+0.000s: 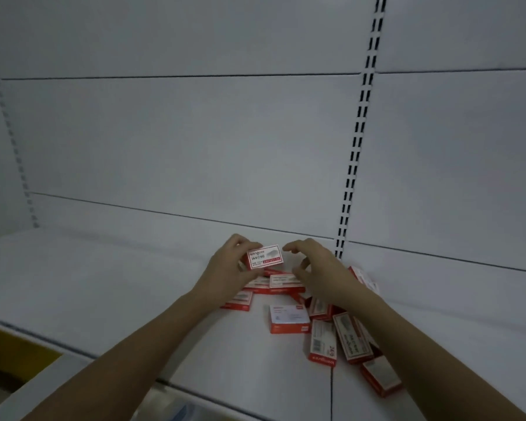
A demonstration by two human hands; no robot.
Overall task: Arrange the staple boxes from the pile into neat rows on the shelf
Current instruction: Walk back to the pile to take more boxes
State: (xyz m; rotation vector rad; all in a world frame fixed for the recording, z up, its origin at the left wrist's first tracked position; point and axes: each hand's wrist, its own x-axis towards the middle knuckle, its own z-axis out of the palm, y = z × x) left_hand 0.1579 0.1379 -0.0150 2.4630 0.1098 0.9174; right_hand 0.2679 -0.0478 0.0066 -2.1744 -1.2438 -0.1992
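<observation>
A loose pile of red-and-white staple boxes (290, 319) lies on the white shelf (104, 284), right of centre, several of them tilted or overlapping. My left hand (228, 268) holds one staple box (265, 256) by its left end, raised above the pile with its printed label facing me. My right hand (316, 268) hovers just right of that box with fingers loosely curved and holds nothing. Its forearm covers part of the pile.
The shelf's white back panel (195, 147) rises behind the pile. A slotted upright (359, 132) runs down to the shelf beside the boxes, and another stands at the far left (12, 141). The shelf's front edge (73, 350) crosses at lower left, with a yellow strip (12, 344) below it.
</observation>
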